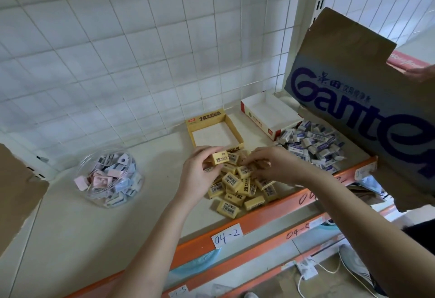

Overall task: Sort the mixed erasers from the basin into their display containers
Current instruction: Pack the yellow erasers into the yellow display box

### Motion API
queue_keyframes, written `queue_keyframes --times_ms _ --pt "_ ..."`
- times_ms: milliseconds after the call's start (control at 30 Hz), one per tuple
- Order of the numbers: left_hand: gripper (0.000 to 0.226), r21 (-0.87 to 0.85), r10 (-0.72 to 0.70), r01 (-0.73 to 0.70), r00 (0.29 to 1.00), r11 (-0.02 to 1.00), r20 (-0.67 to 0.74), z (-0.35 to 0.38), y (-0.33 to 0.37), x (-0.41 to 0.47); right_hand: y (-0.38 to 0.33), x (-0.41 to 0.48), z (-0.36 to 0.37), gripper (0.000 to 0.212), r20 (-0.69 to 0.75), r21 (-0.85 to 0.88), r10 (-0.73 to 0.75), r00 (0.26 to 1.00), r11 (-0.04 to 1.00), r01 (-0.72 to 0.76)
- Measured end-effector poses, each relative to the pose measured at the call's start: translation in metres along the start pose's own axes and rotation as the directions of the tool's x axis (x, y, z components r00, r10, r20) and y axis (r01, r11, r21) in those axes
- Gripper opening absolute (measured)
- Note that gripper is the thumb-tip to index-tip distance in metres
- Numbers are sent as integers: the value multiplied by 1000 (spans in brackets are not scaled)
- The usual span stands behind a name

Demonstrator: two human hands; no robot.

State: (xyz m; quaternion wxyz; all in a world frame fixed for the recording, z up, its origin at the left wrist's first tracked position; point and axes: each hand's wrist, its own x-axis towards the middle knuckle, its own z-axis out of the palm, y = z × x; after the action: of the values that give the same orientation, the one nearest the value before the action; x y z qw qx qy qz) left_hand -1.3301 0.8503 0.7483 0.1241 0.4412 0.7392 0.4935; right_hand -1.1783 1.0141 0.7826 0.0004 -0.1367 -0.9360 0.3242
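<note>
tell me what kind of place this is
Likely a stationery shop or its stockroom: a shelf with a handwritten 04-2 label, a wire grid back, and display boxes beside piles of barcoded erasers.

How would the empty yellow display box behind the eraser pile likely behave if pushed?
The yellow display box looks empty and made of thin card, so it is probably very light and would slide easily on the smooth shelf. Being low and wide, it seems unlikely to tip. Its thin walls may flex if pinched.
</note>
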Motion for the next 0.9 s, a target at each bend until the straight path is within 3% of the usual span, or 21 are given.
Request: queue_keyframes --times_ms 133,433,667,900 --pt "38 -11 -12 13 1000 1000 8 2 -2 -1 1 2 4 28 -91 114 29 995 993 -18" --pt "38 -39 -90 89 996 995 -21 -5 -3 -7 1 19 19 21 -268 89 69 961 995 -46" --pt "33 -114 -154 149 988 982 -32 -13 -8 -11 -1 19 16 28 -211 144 89 973 988 -59" --pt "35 -134 -165 162 986 978 -5 -15 -5 -14 -11 19 1 31 -208 393 74 975 919 14"
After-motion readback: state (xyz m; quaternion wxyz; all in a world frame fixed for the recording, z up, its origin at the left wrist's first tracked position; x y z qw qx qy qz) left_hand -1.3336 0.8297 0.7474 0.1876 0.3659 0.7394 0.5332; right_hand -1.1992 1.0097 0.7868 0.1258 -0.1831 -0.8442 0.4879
